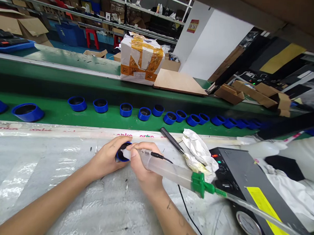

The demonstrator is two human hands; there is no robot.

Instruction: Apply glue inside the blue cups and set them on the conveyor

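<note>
My left hand (109, 157) is wrapped round a blue ring-shaped cup (122, 154) with a dark inside, held low over the plastic-covered bench (72, 204). In my right hand (146, 169) is a translucent dispensing syringe (174, 173), its tip pointing into the cup. Whether the tip touches the cup's inside cannot be made out. A green cap (199, 185) closes the syringe's back end, where a clear hose (257, 210) joins it. A black cable (168, 159) with a plug runs along the barrel beside my fingers.
Several more blue cups (126, 110) stand along the green conveyor belt (55, 120) ahead. To the right are a black-handled tool (171, 139), crumpled white paper (198, 148) and a dark dispenser box (247, 183) with a gauge. A taped carton (141, 59) sits behind the belt.
</note>
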